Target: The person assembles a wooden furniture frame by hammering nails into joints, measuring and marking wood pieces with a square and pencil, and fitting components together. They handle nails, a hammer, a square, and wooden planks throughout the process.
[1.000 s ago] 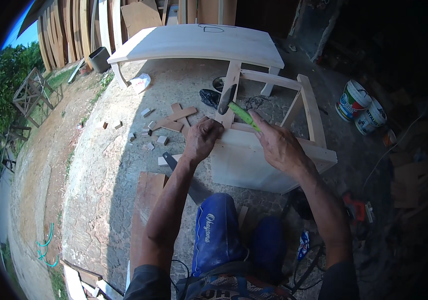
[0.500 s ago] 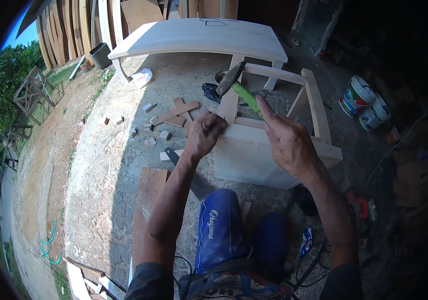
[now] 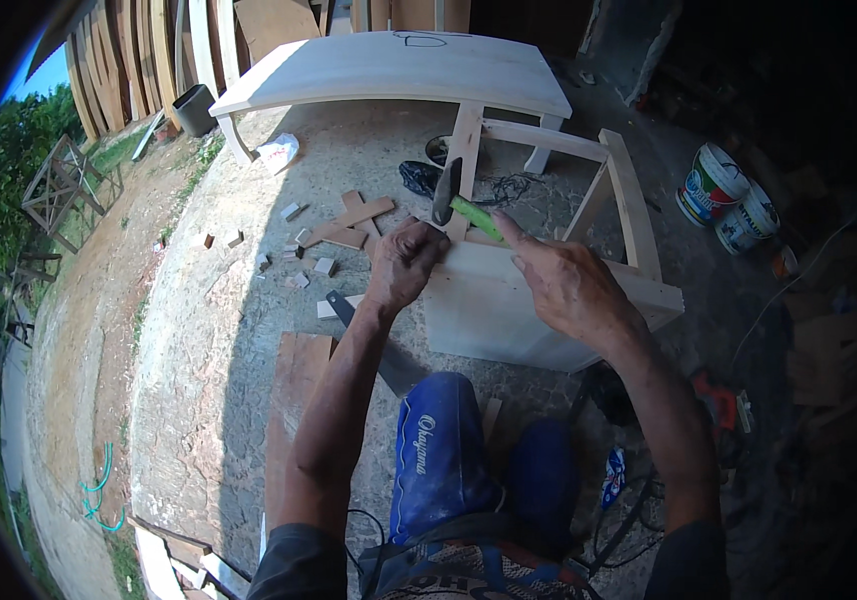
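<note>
My right hand point(image 3: 577, 292) is wrapped round the green handle of a hammer point(image 3: 476, 216), index finger stretched along it. The dark hammer head hangs just above my left hand point(image 3: 406, 264). That hand is closed in a pinch at the left corner of a pale wooden furniture frame point(image 3: 633, 212). Whatever sits between its fingertips is too small and hidden to make out. In front of my knees, the frame has a flat whitish panel point(image 3: 509, 318) on its near side, and its bare rails reach away from me.
Behind the frame stands a white table point(image 3: 379, 75). Wood offcuts point(image 3: 346, 238) and small blocks lie on the floor to the left. A handsaw point(image 3: 394, 365) and a brown board point(image 3: 299, 372) are beside my left knee. Paint buckets point(image 3: 712, 186) stand at right; a red tool point(image 3: 717, 402) lies nearer.
The hammer has come down and slightly left, its head now close to my left hand. My left hand keeps its pinch at the frame's corner.
</note>
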Demonstrator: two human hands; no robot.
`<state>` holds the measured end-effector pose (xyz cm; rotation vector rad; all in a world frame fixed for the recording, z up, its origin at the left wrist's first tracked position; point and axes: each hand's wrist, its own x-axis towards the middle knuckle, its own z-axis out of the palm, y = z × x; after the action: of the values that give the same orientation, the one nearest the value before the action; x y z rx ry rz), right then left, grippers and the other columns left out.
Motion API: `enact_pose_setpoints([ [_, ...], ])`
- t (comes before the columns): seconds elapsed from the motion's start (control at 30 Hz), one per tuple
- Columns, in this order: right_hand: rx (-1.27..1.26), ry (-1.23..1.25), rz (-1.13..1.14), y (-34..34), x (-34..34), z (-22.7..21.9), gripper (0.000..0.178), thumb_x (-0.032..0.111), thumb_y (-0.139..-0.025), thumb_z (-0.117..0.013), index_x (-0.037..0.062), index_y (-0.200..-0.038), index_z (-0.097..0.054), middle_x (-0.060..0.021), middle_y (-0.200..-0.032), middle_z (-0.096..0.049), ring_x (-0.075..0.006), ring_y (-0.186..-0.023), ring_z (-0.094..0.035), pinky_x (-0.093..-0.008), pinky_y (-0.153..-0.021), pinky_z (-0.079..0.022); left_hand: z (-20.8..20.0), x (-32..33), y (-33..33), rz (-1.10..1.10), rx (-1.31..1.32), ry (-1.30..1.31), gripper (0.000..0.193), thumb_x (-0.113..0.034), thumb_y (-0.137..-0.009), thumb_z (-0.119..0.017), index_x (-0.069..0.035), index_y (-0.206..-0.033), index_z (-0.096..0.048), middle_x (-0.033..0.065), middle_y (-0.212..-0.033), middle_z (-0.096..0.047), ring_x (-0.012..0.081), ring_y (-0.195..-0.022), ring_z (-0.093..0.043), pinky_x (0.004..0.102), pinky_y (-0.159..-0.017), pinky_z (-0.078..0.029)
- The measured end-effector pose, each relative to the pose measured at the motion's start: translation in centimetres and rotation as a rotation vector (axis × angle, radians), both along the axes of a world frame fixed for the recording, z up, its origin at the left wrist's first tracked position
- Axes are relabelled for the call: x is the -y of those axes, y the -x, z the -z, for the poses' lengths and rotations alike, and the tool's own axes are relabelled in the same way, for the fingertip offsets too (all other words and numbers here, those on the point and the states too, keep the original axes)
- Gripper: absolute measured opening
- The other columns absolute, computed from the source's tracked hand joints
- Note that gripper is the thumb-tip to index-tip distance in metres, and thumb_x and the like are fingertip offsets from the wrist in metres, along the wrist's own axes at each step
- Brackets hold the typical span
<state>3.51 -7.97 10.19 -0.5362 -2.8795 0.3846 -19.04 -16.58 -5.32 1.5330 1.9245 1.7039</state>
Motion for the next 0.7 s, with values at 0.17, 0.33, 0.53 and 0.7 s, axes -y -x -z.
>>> enact_pose_setpoints([
  [0.17, -0.173, -0.055, -0.018, -0.8, 0.1, 1.2, 0.063, 0.002, -0.096, -0.054, 0.0119, -0.156, -0.035, -0.0233, -0.096, -0.071, -0.0353, -0.085, -0.072, -0.0478, -0.078, -0.059, 0.2, -0.3, -0.3, 0.021, 0.024, 0.011, 0.012, -0.014, -0.093, -0.070, -0.003, -0.089, -0.070, 0.0045, -0.085, -0.066, 0.0136, -0.081, -0.061, 0.0308, -0.075, -0.049],
  [0.33, -0.057, 0.054, 0.017, -1.1, -0.6, 1.8, 0.061, 0.003, -0.098, -0.054, 0.0125, -0.156, -0.037, -0.0226, -0.102, -0.070, -0.0381, -0.090, -0.071, -0.0485, -0.079, -0.056, -0.5, 0.6, 0.7, 0.108, 0.016, 0.039, 0.020, -0.016, -0.091, -0.069, -0.004, -0.108, -0.071, 0.0108, -0.093, -0.062, 0.0237, -0.085, -0.063, 0.0354, -0.078, -0.050],
  [0.53, -0.238, 0.071, -0.007, -3.5, -0.7, 2.1, 0.060, 0.005, -0.099, -0.055, 0.0134, -0.156, -0.037, -0.0248, -0.107, -0.069, -0.0407, -0.095, -0.069, -0.0499, -0.082, -0.055, -3.5, 4.0, 2.1, 0.102, -0.462, 0.460, 0.055, -0.032, -0.092, -0.068, -0.009, -0.141, -0.054, 0.0163, -0.109, -0.062, 0.0342, -0.095, -0.065, 0.0461, -0.082, -0.051],
  [0.7, -0.292, 0.108, -0.011, -3.2, -1.0, 3.2, 0.060, 0.007, -0.100, -0.056, 0.0163, -0.156, -0.037, -0.0263, -0.108, -0.069, -0.0417, -0.097, -0.069, -0.0500, -0.084, -0.055, -3.3, 3.7, 2.9, 0.117, -0.620, 0.513, 0.056, -0.035, -0.095, -0.064, -0.010, -0.143, -0.049, 0.0194, -0.115, -0.062, 0.0405, -0.100, -0.065, 0.0509, -0.083, -0.052],
])
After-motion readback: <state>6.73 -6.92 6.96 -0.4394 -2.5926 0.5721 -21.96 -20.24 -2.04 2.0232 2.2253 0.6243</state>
